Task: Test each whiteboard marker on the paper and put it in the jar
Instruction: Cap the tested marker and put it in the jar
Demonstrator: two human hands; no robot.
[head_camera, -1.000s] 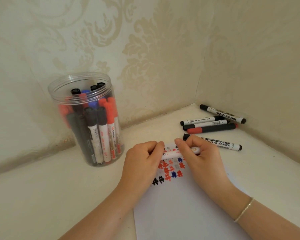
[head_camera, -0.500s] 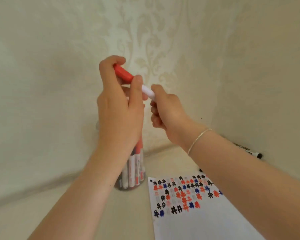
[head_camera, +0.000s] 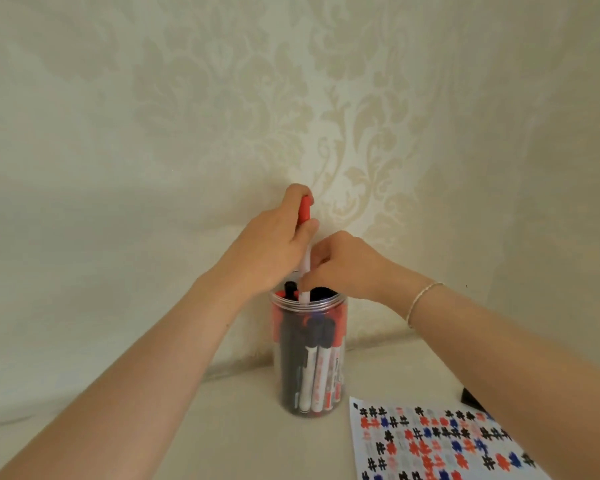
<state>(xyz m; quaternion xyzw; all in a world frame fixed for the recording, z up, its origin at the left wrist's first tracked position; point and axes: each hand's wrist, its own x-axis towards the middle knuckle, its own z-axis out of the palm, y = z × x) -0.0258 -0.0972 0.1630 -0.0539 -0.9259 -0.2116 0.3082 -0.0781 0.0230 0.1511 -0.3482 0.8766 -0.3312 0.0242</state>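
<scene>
Two hands: both hold one marker above the jar [head_camera: 309,355].
Left hand [head_camera: 274,251]: fingers curled round the red cap and upper barrel of the red-capped marker [head_camera: 305,216].
Right hand [head_camera: 343,265]: fingertips pinch the white barrel lower down, just over the jar's rim; a thin beaded bracelet [head_camera: 420,299] circles that wrist.
Marker: slim cylinder, smooth white barrel, red cap uppermost, upright, its lower end at the jar's mouth, seemingly just inside, though blur hides the tip.
Jar: clear plastic cylinder with a ribbed rim, standing on the pale counter [head_camera: 222,427], packed with upright red, black and blue markers.
Paper [head_camera: 430,441]: white sheet right of the jar, flat, covered in rows of red, black and blue hash marks.
Wall [head_camera: 187,116]: behind the jar, cream damask paper with a matte embossed pattern.
Change: half a second ago the marker was tilted and high above the jar; now it is upright and lowered to the rim.
</scene>
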